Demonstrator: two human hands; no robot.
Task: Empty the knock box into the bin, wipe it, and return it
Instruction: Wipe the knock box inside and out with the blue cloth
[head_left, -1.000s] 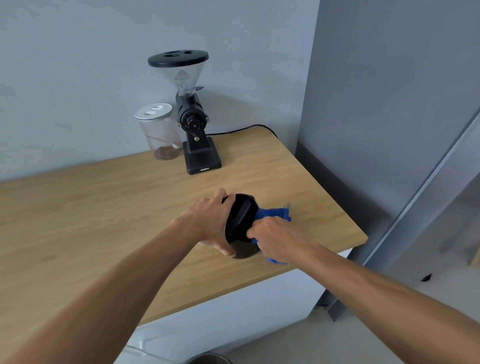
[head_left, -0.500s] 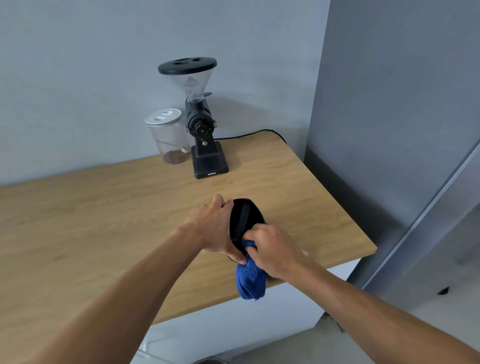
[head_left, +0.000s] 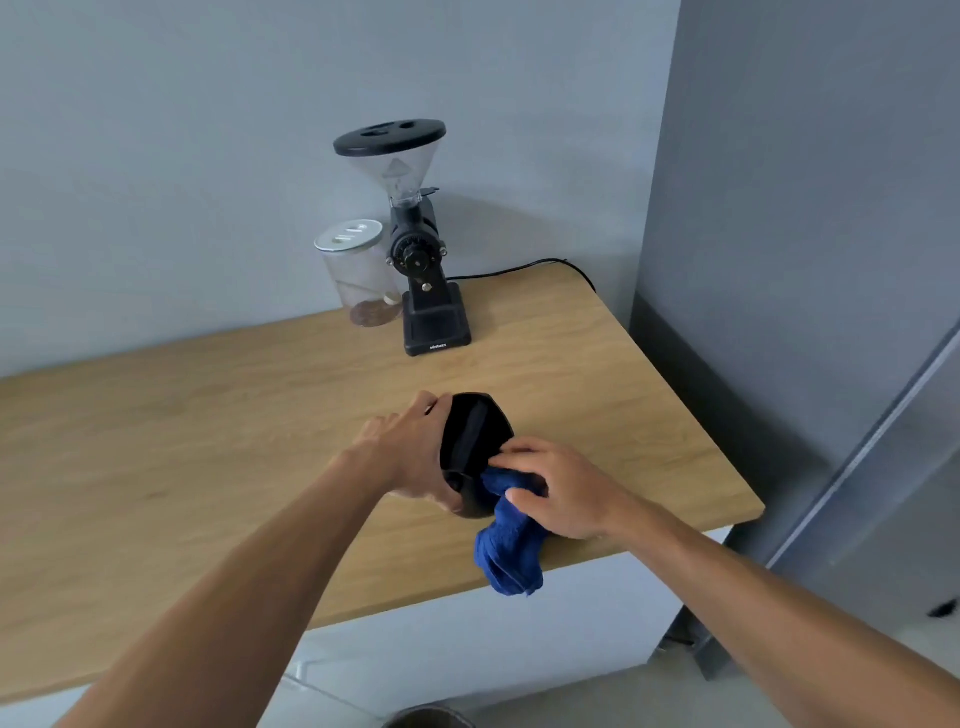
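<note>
The black knock box is tipped on its side above the wooden counter, its opening facing right, with its bar visible across the mouth. My left hand grips it from the left, around its base. My right hand presses a blue cloth into the lower part of the opening. The loose end of the cloth hangs down past the counter's front edge. A dark round rim, possibly the bin, shows at the bottom edge on the floor.
A black coffee grinder with a clear hopper stands at the back of the counter, its cable running right. A clear lidded jar with some coffee beans sits to its left. A grey cabinet wall rises on the right.
The blue cloth, first bunched to the right of the box, now hangs below my right hand, whose fingers have spread over the opening. The view has shifted slightly.
</note>
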